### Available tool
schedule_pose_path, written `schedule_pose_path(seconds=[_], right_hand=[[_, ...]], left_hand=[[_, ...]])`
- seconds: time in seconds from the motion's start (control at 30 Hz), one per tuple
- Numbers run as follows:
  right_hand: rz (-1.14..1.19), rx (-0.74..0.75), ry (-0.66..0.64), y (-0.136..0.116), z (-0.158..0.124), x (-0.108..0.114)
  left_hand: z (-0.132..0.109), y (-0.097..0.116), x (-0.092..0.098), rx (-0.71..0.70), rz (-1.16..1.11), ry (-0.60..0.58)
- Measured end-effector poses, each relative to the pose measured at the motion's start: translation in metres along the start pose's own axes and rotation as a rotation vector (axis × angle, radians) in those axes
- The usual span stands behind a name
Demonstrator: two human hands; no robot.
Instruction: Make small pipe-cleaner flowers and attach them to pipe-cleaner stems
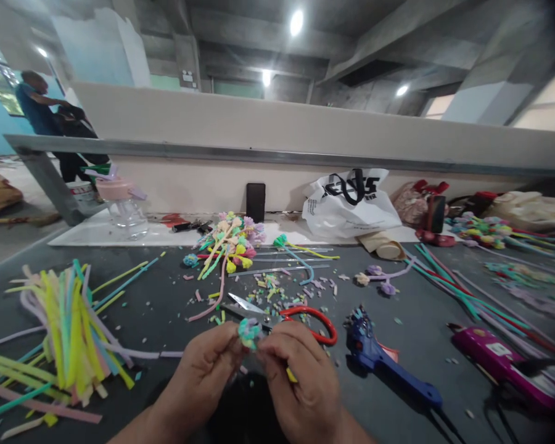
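Observation:
My left hand (pixel 208 367) pinches a small fuzzy flower (pixel 249 333) of teal, yellow and lilac pieces, apparently chenille stem. My right hand (pixel 300 376) has its thumb and fingers closed at the flower's right side, with a bit of yellow showing beneath them. Just behind the hands lie scissors (pixel 321 316) with red handles, their blades spread. Small cut pieces (pixel 272 287) are scattered beyond. To the right rests a blue glue gun (pixel 388 364); farther right is a magenta tool (pixel 494 354) with a cord.
Bundled colored chenille stems (pixel 69 327) lie at left. Finished-looking flowers (pixel 235 240) are heaped behind the scissors. A phone (pixel 256 202) leans on the back panel, between a clear bottle (pixel 124 209) and a white bag (pixel 351 206). Far left, a person (pixel 44 117) stands beyond the table.

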State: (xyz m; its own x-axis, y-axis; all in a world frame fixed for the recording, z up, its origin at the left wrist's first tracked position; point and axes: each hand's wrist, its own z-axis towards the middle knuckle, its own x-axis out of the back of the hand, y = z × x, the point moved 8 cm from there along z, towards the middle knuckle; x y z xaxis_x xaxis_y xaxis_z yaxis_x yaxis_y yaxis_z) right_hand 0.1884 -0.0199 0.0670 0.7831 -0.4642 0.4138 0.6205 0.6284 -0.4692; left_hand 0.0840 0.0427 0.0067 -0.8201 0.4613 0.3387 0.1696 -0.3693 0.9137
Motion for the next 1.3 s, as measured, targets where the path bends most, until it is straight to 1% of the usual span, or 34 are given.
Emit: schedule_pose_path(seconds=[0.1,0.17,0.37,0.47,0.57,0.67,0.83,0.9,1.0,1.13,1.2,1.3], right_hand=[[-0.017,-0.012,0.005,0.000,-0.001,-0.001],[-0.036,-0.025,0.004,0.001,-0.002,-0.003],[-0.037,-0.032,-0.035,0.004,-0.005,-0.006],[-0.016,-0.065,-0.047,0.007,-0.006,-0.005],[-0.026,-0.071,-0.057,0.008,-0.007,-0.004],[-0.034,-0.059,-0.057,0.008,-0.008,-0.005],[-0.026,-0.056,-0.042,0.004,-0.006,-0.006],[-0.025,-0.060,-0.031,0.003,-0.005,-0.005],[-0.026,-0.069,-0.012,0.003,-0.006,-0.005],[-0.013,-0.071,-0.012,0.005,-0.006,-0.005],[0.023,-0.057,-0.035,0.004,-0.005,-0.003],[0.051,-0.037,-0.006,0.002,-0.002,0.006]], left_hand=[[-0.001,-0.004,-0.002,0.036,-0.035,0.010],[-0.001,-0.003,-0.003,0.033,-0.039,0.013],[0.000,0.004,-0.001,-0.035,0.120,0.051],[0.000,0.007,0.006,-0.118,0.250,0.104],[-0.003,0.015,0.011,-0.258,0.373,0.169],[-0.008,0.022,0.011,-0.373,0.434,0.198],[-0.013,0.024,0.006,-0.462,0.503,0.205],[-0.013,0.020,0.005,-0.459,0.513,0.197],[-0.013,0.015,0.001,-0.417,0.491,0.163],[-0.013,0.018,0.001,-0.390,0.413,0.141],[-0.009,0.017,0.002,-0.318,0.328,0.103],[-0.001,0.003,0.005,-0.111,0.071,0.021]])
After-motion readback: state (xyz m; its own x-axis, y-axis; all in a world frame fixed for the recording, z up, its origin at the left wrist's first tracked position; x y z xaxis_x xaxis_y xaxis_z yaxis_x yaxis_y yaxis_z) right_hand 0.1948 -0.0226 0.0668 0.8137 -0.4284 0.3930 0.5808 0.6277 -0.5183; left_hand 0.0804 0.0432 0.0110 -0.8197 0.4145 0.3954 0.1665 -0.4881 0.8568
